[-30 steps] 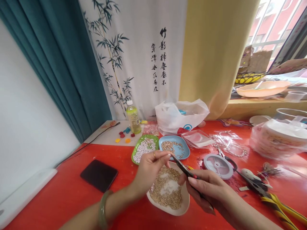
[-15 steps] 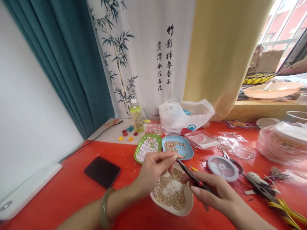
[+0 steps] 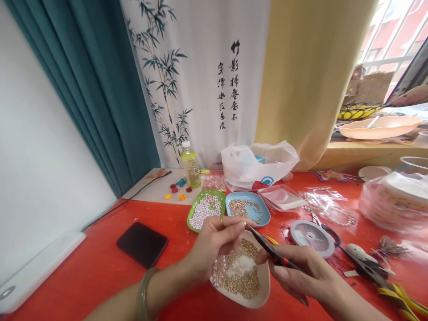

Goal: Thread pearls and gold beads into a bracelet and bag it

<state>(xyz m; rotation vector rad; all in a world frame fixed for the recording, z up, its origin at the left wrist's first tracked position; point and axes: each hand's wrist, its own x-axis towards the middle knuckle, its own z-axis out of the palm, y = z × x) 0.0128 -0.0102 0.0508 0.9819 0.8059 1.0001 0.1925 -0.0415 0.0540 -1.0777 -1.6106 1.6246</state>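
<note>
My left hand [image 3: 217,238] pinches thumb and forefinger together above a cream dish [image 3: 262,296] of gold beads. From under it hangs a string of pale pink beads [image 3: 219,274], its lower part against the dish's left side. Whatever tiny end sits between the fingertips is too small to make out. My right hand [image 3: 296,272] is closed round a pair of black and red pliers [image 3: 272,253]. The pliers' narrow tips meet the left fingertips, and their jaws look closed or nearly so.
Behind the hands stand a green tray [image 3: 191,218] of white beads and a blue tray [image 3: 266,217] of gold beads. A phone [image 3: 142,243] lies left. To the right are a spool [image 3: 312,238], scissors [image 3: 329,232] and yellow-handled pliers [image 3: 397,296]. A bottle [image 3: 190,167] stands further back.
The pliers' handles have spread slightly in my right hand, their tips staying at the left fingertips. The pink bead string now shows more clearly under my left hand. The view has shifted slightly.
</note>
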